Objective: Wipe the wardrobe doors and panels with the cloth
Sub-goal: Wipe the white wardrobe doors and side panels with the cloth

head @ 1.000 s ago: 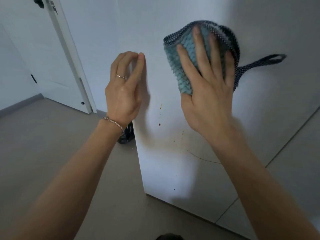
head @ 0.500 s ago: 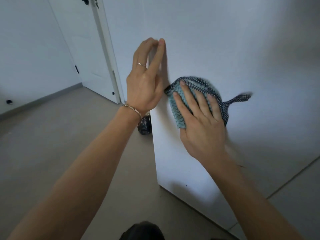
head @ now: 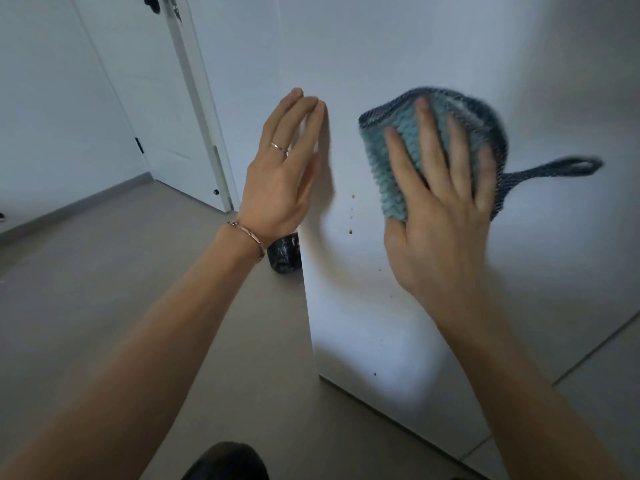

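- Right now my right hand (head: pixel 440 216) lies flat on the cloth (head: pixel 415 150), fingers straight and spread, pressing it against the white wardrobe panel (head: pixel 415 46) at centre right of the frame. No pinching grip: the palm does the holding, which I judge suits a sweeping wipe better than a clutch would.
- Cloth: one. Teal knit face, dark speckled border, a hanging loop (head: pixel 561 168) trailing out to the right. Loop and my fingers are blurred, so the cloth looks to be mid-stroke.
- My left hand (head: pixel 280 174) stands edge-on at the panel's left edge, centre of frame, fingers straight and together, holding nothing. Probably there to steady the panel or myself; whether the fingertips actually touch the edge I cannot tell.
- One ring on the left hand, one chain bracelet (head: pixel 246 234) at that wrist.
- Brown specks (head: pixel 351 216) on the panel, just left of the cloth and lower: I count three or four clear ones, with fainter dots below. Not yet wiped; the next pass should come down and leftward over them.
- One dark, shiny bundle (head: pixel 284 254) on the floor (head: pixel 121 306) behind the panel's edge, partly hidden; what it is I cannot say.
- One white door (head: pixel 145 98) in the upper left, with a dark handle at the top.
- Bottom centre, something dark, cut off by the frame.
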`<action>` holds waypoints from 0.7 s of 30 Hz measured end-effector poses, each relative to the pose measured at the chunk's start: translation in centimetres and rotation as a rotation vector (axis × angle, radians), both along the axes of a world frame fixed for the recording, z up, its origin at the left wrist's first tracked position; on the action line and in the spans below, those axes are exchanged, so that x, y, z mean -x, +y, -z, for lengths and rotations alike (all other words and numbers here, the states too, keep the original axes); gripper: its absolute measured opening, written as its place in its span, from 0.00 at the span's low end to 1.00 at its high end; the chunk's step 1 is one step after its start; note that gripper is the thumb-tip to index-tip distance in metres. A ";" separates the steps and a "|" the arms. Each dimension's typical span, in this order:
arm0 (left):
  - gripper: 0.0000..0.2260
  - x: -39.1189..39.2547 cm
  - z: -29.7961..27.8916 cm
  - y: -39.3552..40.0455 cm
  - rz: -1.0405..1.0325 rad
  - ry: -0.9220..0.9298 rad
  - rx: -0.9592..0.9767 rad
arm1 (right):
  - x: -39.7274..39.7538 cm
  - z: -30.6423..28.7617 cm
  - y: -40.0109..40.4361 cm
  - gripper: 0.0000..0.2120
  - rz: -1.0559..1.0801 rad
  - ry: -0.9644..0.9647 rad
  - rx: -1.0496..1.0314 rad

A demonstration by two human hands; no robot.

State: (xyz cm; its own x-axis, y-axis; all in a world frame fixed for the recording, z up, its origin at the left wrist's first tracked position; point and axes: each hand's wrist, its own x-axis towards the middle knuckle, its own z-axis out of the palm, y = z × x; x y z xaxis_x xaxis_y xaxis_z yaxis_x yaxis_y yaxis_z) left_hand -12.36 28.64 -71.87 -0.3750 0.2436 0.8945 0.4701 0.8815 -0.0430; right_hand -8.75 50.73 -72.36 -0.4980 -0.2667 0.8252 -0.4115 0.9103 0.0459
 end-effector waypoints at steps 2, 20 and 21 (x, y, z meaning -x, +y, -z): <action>0.21 0.1 -0.2 -0.5 0.001 0.010 0.021 | 0.4 -1.4 -0.3 0.37 0.035 0.043 0.054; 0.24 0.4 1.4 -1.1 0.111 -0.055 0.048 | 0.7 9.9 -1.3 0.33 -0.041 -0.167 -0.318; 0.24 0.4 1.6 -1.2 0.119 -0.052 0.048 | 0.8 8.2 -1.2 0.32 -0.017 -0.111 -0.252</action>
State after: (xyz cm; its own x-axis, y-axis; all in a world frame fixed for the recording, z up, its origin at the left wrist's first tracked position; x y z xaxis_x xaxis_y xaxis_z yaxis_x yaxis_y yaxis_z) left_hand -12.75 27.48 -73.47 -0.3869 0.3310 0.8607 0.5737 0.8171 -0.0563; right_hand -9.53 49.50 -80.60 -0.5755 -0.4659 0.6721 -0.4417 0.8687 0.2240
